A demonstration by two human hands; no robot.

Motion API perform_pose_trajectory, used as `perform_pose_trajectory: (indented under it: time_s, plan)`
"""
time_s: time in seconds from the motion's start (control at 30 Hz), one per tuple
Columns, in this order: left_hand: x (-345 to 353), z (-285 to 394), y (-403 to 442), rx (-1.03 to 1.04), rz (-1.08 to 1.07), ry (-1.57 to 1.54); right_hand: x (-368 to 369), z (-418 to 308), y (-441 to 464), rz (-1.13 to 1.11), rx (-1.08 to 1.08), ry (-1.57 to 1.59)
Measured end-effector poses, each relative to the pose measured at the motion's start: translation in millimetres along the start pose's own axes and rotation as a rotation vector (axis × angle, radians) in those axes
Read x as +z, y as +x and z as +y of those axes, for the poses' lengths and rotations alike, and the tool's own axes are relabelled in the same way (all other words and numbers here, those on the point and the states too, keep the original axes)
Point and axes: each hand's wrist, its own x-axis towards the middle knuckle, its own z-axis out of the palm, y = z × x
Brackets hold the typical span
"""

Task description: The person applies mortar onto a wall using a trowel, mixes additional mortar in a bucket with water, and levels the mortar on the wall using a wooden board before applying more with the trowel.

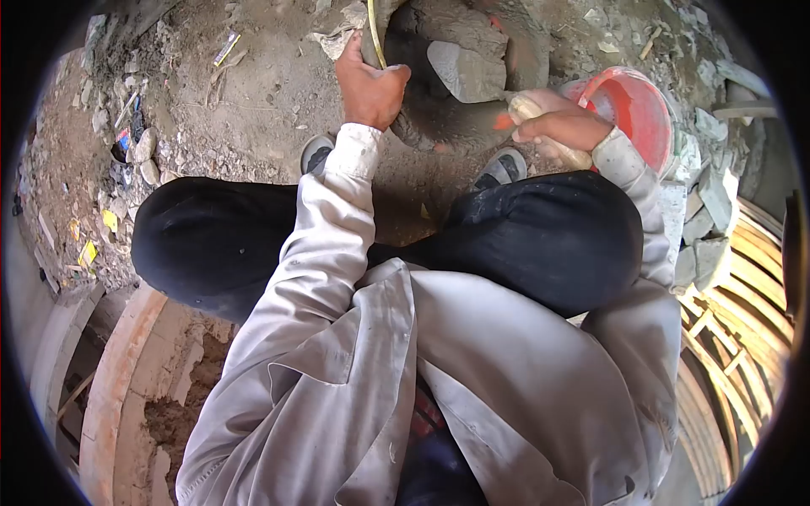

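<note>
My left hand [371, 88] is closed at the top of the view, beside the dark hollow. Its fingers wrap a greyish piece with a thin yellow strip [376, 38]; a crumpled pale scrap [334, 39] sticks out next to it. My right hand [561, 122] is closed around a thick pale handle [576, 158]. Whatever the handle belongs to is blurred, with an orange smear near it. Between my hands lies a dark hollow [409, 63] in the dirt, and a grey stone block [468, 72] sits in it. A red bucket [658, 118] stands just right of my right hand.
Broken slabs [709, 219] are piled at the right, above curved-looking wooden strips [747, 295]. Rubble and litter cover the ground [245, 118] at the left. A concrete edge [126, 371] is at lower left. My shoes [503, 169] stand near the hollow.
</note>
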Motion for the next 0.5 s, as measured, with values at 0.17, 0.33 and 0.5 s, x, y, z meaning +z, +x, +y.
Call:
perform_pose_trajectory:
  time_s: [0.17, 0.33, 0.5]
  plan:
    - [22, 7, -2, -0.062, -0.013, -0.099, 14, -15, 78, 0.527, 0.052, -1.012]
    - [39, 30, -1, -0.060, 0.009, -0.281, 12, -39, 17, 0.425, 0.007, -1.216]
    - [54, 26, -2, 0.172, 0.004, -0.068, -32, -47, 11, 0.759, 0.086, -1.232]
